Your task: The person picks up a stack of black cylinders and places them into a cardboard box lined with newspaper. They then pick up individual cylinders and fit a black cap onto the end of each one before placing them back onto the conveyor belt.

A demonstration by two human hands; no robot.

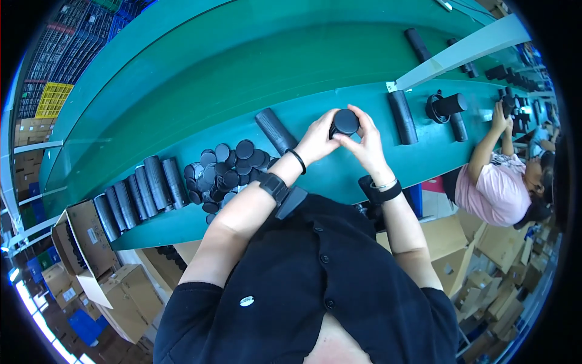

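Note:
Between both hands, over the green work surface, is a black cylinder (346, 122) with its flat round end turned up. My left hand (316, 141) is closed around its left side. My right hand (367, 145) grips the opposite side, thumb at the near edge and fingers curving round the far side. The cylinder's lower part is hidden by my hands. Left of my left hand, a ribbed black tube (274, 130) lies on the surface. A pile of round black caps (227, 168) spreads nearer to me, partly behind my left forearm.
Several black tubes (145, 187) lie side by side at the left edge of the workbench (327, 179). To the right lie another tube (403, 118) and a cylinder beside a ring (445, 106). A green conveyor belt (273, 54) runs beyond. At right, a co-worker (494, 188) handles black parts.

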